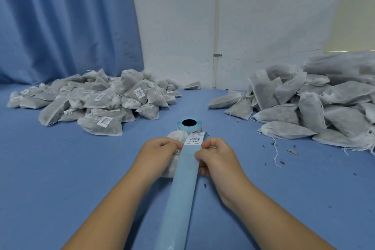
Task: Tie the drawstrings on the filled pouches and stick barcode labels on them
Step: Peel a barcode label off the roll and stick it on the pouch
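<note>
A roll of barcode labels (189, 125) stands on the blue table, its pale blue backing strip (182, 184) running toward me between my hands. One white barcode label (194, 140) sits at the strip's far end. My left hand (160, 154) holds a white filled pouch (177, 135) that lies under the strip, fingers curled at the label's left edge. My right hand (216, 155) pinches the label's right edge against the strip. Most of the pouch is hidden by my hands and the strip.
A heap of labelled pouches (101, 99) lies at the back left. A heap of pouches without labels (304, 103), with loose drawstrings, lies at the right. Herb crumbs (292, 152) dot the table (60, 168). A blue curtain (67, 22) and a white wall stand behind.
</note>
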### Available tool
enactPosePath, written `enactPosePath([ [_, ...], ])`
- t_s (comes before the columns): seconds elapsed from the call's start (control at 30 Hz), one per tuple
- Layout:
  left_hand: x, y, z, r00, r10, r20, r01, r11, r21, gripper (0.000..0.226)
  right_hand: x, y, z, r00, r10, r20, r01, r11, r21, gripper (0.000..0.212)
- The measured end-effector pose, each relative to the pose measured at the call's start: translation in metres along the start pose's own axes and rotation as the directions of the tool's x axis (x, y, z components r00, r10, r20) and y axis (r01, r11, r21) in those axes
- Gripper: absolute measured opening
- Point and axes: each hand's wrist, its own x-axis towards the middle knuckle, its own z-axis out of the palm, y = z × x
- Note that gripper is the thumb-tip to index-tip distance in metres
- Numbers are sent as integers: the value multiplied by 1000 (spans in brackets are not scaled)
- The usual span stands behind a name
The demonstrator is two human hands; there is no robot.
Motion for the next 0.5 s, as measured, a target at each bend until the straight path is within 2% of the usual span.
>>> enactPosePath([
  [0.1,0,1,0,999,-43,20,43,999,-29,32,0,2,1,1000,5,0,-5,995,-104,17],
  [0.2,-1,1,0,996,-55,74,58,998,-33,18,0,3,1,1000,8,-10,-10,975,-221,16],
  [0.27,-1,0,0,995,-51,91,55,998,-37,23,1,5,0,1000,-5,-10,2,956,-292,16],
  [0.43,-1,-3,1,999,0,54,0,1000,4,13,0,3,-1,1000,8,22,2,904,-427,12],
  [0.5,-2,-2,1,999,22,44,-22,1000,13,13,0,0,-4,999,-47,6,44,863,-504,7],
])
